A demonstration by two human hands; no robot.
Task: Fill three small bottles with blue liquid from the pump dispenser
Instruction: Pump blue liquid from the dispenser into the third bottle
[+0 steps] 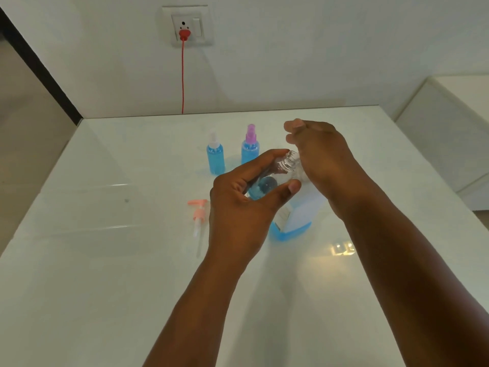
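On the white table (105, 234), from the left: a pink pump head (198, 215) lies loose, then two filled blue bottles (216, 158) stand upright. My left hand (238, 207) curls around a small bottle (264, 185) holding blue liquid; my right hand (322, 154) wraps the tilted dispenser (299, 213), its open neck touching the bottle.

A single head-worn wide-angle camera looks forward and steeply down from above the near edge of a white table (105, 274). Both forearms enter from the bottom of the frame, with the hands close below the lens at centre. The far wall, bearing a socket (188, 25), fills the top; straight edges bow outward.
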